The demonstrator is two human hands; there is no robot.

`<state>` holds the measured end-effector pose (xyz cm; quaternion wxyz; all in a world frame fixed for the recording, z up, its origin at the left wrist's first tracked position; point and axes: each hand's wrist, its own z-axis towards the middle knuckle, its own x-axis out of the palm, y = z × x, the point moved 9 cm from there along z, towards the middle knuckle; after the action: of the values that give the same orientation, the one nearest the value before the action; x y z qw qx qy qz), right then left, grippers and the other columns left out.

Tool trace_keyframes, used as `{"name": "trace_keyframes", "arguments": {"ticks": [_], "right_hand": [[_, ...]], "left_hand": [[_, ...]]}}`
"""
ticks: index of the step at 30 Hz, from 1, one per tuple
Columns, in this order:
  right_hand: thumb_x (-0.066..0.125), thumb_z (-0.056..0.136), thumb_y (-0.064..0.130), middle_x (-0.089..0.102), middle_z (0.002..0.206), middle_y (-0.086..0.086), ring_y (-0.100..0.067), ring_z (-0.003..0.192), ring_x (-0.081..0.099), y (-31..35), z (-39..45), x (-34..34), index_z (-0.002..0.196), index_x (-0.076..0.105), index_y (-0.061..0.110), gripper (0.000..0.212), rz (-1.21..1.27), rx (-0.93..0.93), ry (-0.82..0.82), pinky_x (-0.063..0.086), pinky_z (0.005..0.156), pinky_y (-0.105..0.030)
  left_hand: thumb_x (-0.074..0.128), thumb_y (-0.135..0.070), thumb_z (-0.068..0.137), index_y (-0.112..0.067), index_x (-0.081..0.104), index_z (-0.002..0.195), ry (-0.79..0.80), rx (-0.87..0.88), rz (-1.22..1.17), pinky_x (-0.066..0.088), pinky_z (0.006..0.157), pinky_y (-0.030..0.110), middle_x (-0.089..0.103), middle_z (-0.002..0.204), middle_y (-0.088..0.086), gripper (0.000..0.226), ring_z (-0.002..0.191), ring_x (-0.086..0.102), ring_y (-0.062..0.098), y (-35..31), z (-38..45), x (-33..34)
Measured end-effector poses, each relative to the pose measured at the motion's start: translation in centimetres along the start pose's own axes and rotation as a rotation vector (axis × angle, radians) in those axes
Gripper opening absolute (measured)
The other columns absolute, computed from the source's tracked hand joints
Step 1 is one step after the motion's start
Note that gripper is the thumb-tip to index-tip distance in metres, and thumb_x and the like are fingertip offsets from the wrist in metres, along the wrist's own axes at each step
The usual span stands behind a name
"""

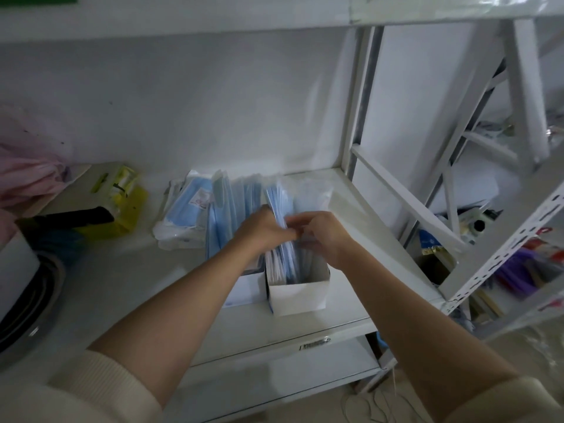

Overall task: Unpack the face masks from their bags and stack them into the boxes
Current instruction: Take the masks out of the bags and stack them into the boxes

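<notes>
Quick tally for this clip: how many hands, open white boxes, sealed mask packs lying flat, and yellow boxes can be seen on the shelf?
Hands: 2, left hand and right hand
White boxes: 2, right box and left box
Flat mask pack: 1
Yellow box: 1
Total: 6

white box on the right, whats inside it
The white box holds blue face masks standing on edge against its left side; its near right part looks empty. Both hands, left and right, cover the masks' upper part, so the count is hidden.
</notes>
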<state>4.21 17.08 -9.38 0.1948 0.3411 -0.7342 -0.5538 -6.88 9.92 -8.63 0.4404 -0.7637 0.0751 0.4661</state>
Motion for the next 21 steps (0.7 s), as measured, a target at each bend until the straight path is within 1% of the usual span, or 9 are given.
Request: {"name": "trace_keyframes", "arguments": {"ticks": [2, 4, 8, 11, 13, 15, 16, 19, 21], "right_hand": [[0.036, 0.078, -0.014, 0.067, 0.114, -0.014, -0.026, 0.110, 0.061, -0.1, 0.0, 0.3, 0.091, 0.073, 0.008, 0.045, 0.080, -0.014, 0.064, 0.049, 0.094, -0.030], [0.032, 0.077, -0.018, 0.067, 0.109, -0.015, -0.023, 0.106, 0.061, 0.1, -0.2, 0.2, 0.098, 0.069, 0.004, 0.048, 0.124, -0.041, 0.067, 0.049, 0.085, -0.023], [0.034, 0.076, -0.018, 0.062, 0.101, -0.015, -0.026, 0.099, 0.058, 0.7, 0.3, -0.5, 0.089, 0.063, 0.008, 0.042, 0.121, -0.097, -0.026, 0.047, 0.086, -0.031], [0.055, 0.077, 0.006, 0.062, 0.090, -0.014, -0.026, 0.087, 0.060, 1.3, 0.2, 0.2, 0.097, 0.063, 0.005, 0.022, 0.087, -0.118, -0.003, 0.048, 0.079, -0.037], [0.066, 0.074, 0.023, 0.066, 0.089, -0.017, -0.028, 0.083, 0.065, 1.6, -0.1, 0.2, 0.105, 0.063, 0.002, 0.038, 0.127, -0.092, 0.013, 0.053, 0.074, -0.038], [0.069, 0.079, 0.022, 0.070, 0.086, -0.014, -0.026, 0.076, 0.068, 2.3, -0.2, 0.2, 0.108, 0.064, 0.000, 0.037, 0.195, -0.095, 0.060, 0.054, 0.065, -0.030], [0.070, 0.080, 0.021, 0.072, 0.088, -0.014, -0.026, 0.076, 0.070, 2.6, -0.3, 0.1, 0.109, 0.065, -0.002, 0.037, 0.208, -0.096, 0.091, 0.055, 0.065, -0.030], [0.075, 0.078, 0.021, 0.072, 0.106, -0.014, -0.029, 0.096, 0.070, 3.5, -1.0, 0.5, 0.115, 0.063, 0.004, 0.042, 0.137, -0.086, 0.216, 0.057, 0.085, -0.038], [0.077, 0.073, 0.023, 0.071, 0.111, -0.009, -0.028, 0.102, 0.069, 3.8, -1.5, 1.3, 0.117, 0.062, 0.013, 0.047, 0.062, -0.058, 0.332, 0.055, 0.091, -0.041]], "left_hand": [[0.071, -0.051, 0.057, -0.023, 0.062, 0.111, -0.037, -0.033, -0.070, 0.057, 0.080, 0.036, 0.069, 0.104, 0.001, 0.062, 0.090, 0.067, 0.021, 0.3, -0.5, -0.5], [0.072, -0.035, 0.071, -0.015, 0.065, 0.106, -0.098, -0.070, -0.117, 0.053, 0.072, 0.030, 0.068, 0.097, 0.004, 0.041, 0.085, 0.065, 0.022, 0.8, -0.6, -1.0], [0.067, -0.033, 0.075, -0.013, 0.060, 0.079, -0.268, -0.119, -0.235, 0.052, 0.068, 0.033, 0.062, 0.078, 0.002, 0.021, 0.075, 0.062, 0.025, 1.0, -1.4, -2.9], [0.065, -0.027, 0.076, -0.015, 0.058, 0.069, -0.375, -0.116, -0.470, 0.046, 0.057, 0.025, 0.058, 0.065, -0.003, 0.016, 0.066, 0.059, 0.022, 0.7, -1.8, -5.3], [0.066, -0.022, 0.074, -0.015, 0.058, 0.071, -0.367, -0.138, -0.676, 0.037, 0.051, 0.022, 0.054, 0.062, -0.002, 0.012, 0.061, 0.053, 0.020, 0.7, -1.9, -6.4], [0.065, -0.022, 0.063, -0.014, 0.057, 0.073, -0.245, -0.152, -0.849, 0.039, 0.061, 0.025, 0.054, 0.069, 0.005, 0.015, 0.068, 0.052, 0.022, 0.6, -1.6, -6.0], [0.064, -0.024, 0.057, -0.014, 0.059, 0.076, -0.166, -0.157, -0.909, 0.041, 0.068, 0.030, 0.055, 0.074, 0.009, 0.023, 0.073, 0.053, 0.023, 0.6, -1.6, -5.5], [0.063, -0.031, 0.057, -0.009, 0.064, 0.103, -0.032, -0.139, -1.058, 0.051, 0.077, 0.041, 0.063, 0.089, 0.014, 0.051, 0.079, 0.063, 0.030, 1.0, -1.8, -4.1], [0.067, -0.037, 0.062, -0.011, 0.061, 0.117, -0.023, -0.065, -1.106, 0.054, 0.080, 0.049, 0.067, 0.099, 0.014, 0.061, 0.088, 0.067, 0.033, 1.2, -1.7, -4.1]]}}
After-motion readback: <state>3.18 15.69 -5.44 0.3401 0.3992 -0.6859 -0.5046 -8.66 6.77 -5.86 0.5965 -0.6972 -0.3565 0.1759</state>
